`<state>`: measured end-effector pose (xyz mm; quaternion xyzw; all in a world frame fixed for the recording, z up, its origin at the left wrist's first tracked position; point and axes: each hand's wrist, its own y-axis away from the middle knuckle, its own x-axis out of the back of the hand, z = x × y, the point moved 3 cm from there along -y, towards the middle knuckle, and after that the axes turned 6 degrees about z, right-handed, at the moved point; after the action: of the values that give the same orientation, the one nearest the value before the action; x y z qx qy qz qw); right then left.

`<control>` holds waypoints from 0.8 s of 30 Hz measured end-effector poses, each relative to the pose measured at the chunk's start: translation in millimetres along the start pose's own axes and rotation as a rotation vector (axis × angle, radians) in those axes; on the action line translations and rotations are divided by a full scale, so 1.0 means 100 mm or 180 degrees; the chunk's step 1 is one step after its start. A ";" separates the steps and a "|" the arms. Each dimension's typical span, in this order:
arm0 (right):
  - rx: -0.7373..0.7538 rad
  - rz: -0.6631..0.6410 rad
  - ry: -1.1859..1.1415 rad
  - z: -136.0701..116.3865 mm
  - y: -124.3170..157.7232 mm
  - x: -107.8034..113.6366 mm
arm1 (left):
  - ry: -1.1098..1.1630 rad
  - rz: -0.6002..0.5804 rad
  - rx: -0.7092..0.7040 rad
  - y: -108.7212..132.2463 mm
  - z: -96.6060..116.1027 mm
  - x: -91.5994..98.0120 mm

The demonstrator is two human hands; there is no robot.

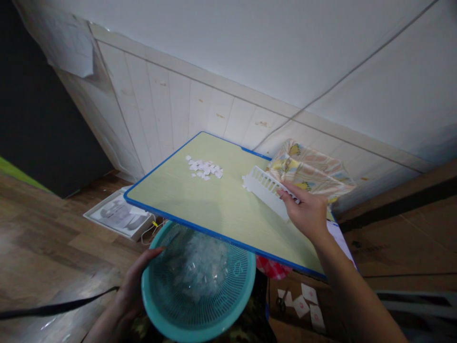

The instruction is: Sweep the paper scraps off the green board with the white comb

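Note:
My right hand is closed on a white slotted plastic basket, tilted on its side over the table's right half. A few white paper scraps lie against its far left end. My left hand grips the left rim of a round teal plastic colander below the table's near edge, thumb over the rim. Inside it sits a heap of clear, shiny plastic-like bits, too blurred to name. A larger pile of white paper pieces is spread on the table's far left part.
The pale yellow table has a blue edge and stands near a white panelled wall. Patterned cloth bulges at its back right. On the floor are a white box, printed cards and scissors. Cardboard stands right.

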<state>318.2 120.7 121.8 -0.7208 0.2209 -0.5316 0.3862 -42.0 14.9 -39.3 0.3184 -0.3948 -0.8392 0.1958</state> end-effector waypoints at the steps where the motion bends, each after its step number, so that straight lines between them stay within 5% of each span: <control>1: 0.0005 -0.0040 0.0041 0.02 0.00 -0.01 | -0.0003 -0.0022 0.0005 0.00 0.00 0.00; 9: -0.0367 0.0058 -0.0085 0.25 0.02 -0.04 | -0.0038 0.0041 0.0009 -0.06 -0.01 0.06; 24: -0.0361 0.0197 0.0133 0.39 0.02 -0.03 | 0.0075 0.0015 -0.0005 -0.06 -0.01 0.05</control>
<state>353.6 133.8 112.9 -0.7231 0.2808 -0.5209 0.3563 -45.6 15.2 -46.7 0.3272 -0.3925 -0.8353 0.2026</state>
